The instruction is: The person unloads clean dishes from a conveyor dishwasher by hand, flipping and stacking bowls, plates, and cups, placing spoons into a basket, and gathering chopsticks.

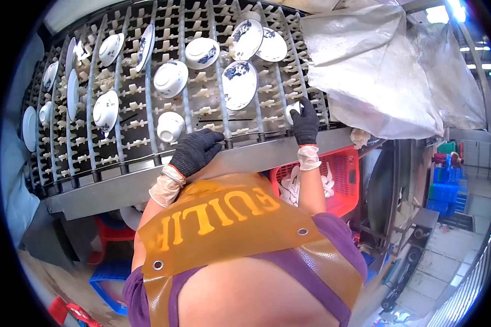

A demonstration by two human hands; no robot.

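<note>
My right hand (305, 124), in a black glove, grips a small white cup (293, 110) at the right end of the pegged conveyor (202, 110). Nearer the middle, my left hand (196, 152), gloved the same way, rests at the conveyor's metal edge (256, 156) with its fingers stretched out and nothing seen in it. Just beyond it a white cup (170, 126) leans among the pegs. A blue-patterned oval plate (239, 85) stands between the two hands, farther back. Several more bowls, such as a white bowl (171, 79), and plates tilt in the rows.
White plastic sheeting (365, 65) drapes over the conveyor's right end. Below my right arm is a red basket (343, 196) with white pieces inside. On the floor at lower left sits a blue crate (106, 283). Blue crates (444, 191) are stacked far right.
</note>
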